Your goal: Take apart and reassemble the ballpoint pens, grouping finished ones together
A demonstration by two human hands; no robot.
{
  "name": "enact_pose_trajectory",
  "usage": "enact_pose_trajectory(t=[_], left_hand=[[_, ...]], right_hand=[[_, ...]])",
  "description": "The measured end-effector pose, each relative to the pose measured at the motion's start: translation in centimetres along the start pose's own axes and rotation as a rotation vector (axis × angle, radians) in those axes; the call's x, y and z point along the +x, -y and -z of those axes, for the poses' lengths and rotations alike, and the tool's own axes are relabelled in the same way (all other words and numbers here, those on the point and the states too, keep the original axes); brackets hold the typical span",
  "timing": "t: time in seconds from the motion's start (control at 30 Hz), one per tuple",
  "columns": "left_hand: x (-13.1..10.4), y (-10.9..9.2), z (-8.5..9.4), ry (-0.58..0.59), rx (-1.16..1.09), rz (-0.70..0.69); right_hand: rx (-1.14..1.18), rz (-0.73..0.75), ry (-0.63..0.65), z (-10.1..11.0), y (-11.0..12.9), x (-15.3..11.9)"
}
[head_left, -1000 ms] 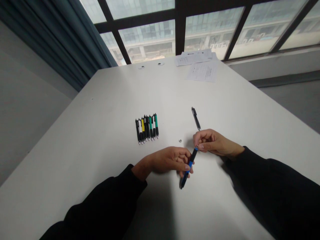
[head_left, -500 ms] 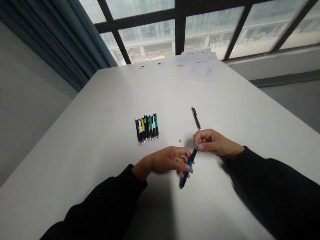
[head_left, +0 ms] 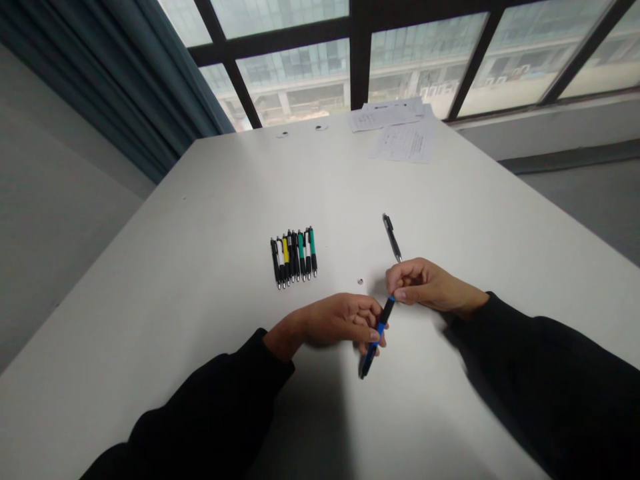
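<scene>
A blue-and-black pen (head_left: 381, 327) is held slantwise between my two hands above the table. My left hand (head_left: 345, 320) grips it around the blue middle, thumb on top and fingers behind. My right hand (head_left: 423, 283) is closed in a pinch at the pen's upper end, by the black grip, and its fingertips cover the tip. Whether a small part sits in that pinch I cannot tell. Just beyond my right hand lies a dark pen (head_left: 392, 237) on the table, its point toward my fingers.
Several pens (head_left: 294, 257) in black, white, yellow and green lie side by side on the white table (head_left: 225, 187), left of centre. A small round hole or fitting (head_left: 360, 281) is nearby. Papers (head_left: 403, 142) lie at the far edge, by the window (head_left: 300, 73).
Hands and pen are almost unmoved. The fingertips of my right hand now cover the pen's tip slightly more.
</scene>
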State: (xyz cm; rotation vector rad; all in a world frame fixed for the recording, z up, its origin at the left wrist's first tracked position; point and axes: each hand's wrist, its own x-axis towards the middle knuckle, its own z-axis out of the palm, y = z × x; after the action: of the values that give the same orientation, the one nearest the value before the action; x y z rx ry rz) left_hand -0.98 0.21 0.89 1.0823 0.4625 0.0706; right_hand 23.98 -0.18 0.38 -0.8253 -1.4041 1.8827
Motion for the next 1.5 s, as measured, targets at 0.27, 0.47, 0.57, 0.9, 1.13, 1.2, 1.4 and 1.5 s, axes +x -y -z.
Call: enact_pose_trajectory(t=[0.27,0.47,0.57,0.9,1.13,1.2,1.4,1.5], left_hand=[[-0.1,0.0,0.1,0.009,0.025,0.018],[-0.1,0.1,0.1,0.014,-0.006,0.003],[-0.2,-0.1,0.0,0.026,-0.027,-0.004],[-0.1,-0.5,-0.1,0.070,-0.004,-0.043],[-0.2,-0.4,0.0,0.073,0.002,-0.058],[-0.2,-0.2,0.1,0.075,-0.006,-0.062],[0.0,0.3,0.4,0.071,-0.045,-0.052],[0.0,0.6,0.4,0.067,-0.054,-0.047]], right_hand=[[-0.137,0.054,0.028,0.2,0.3,0.0],[-0.099,0.081,0.022,0.5,-0.2,0.0],[-0.052,0.094,-0.008,0.5,-0.5,-0.1],[-1.030,0.373,-0.026,-3.4,-0.5,0.2],[-1.121,0.407,-0.086,-2.7,-1.1,0.6],[-1.033,0.426,-0.090,-2.4,-0.8,0.6],[-0.345,0.204,-0.207,-0.7,-0.2,0.4],[0.015,0.156,-0.218,0.2,-0.3,0.3]])
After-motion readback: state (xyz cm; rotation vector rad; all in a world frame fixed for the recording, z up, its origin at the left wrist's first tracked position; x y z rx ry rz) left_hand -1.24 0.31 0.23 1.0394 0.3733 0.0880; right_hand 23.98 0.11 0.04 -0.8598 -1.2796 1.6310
